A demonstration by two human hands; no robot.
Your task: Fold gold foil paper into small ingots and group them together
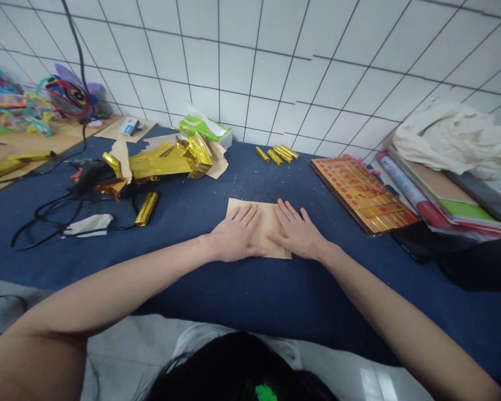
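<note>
A tan sheet of paper [269, 223] lies flat on the dark blue cloth in the middle of the table. My left hand [236, 234] rests palm down over its left part, fingers spread. On the sheet's right edge lies my right hand [299, 229], also flat with its fingers apart. Beyond the sheet, near the wall, are several short gold rolls [280, 155]. One more gold roll [146, 209] lies to the left of my left hand.
Crumpled gold foil and paper [162, 161] lie at the back left, beside a black glue gun [92, 174] and its looped cable. An orange-gold box [363, 192] and stacked books [451, 195] stand at the right. White fabric [455, 136] tops the stack.
</note>
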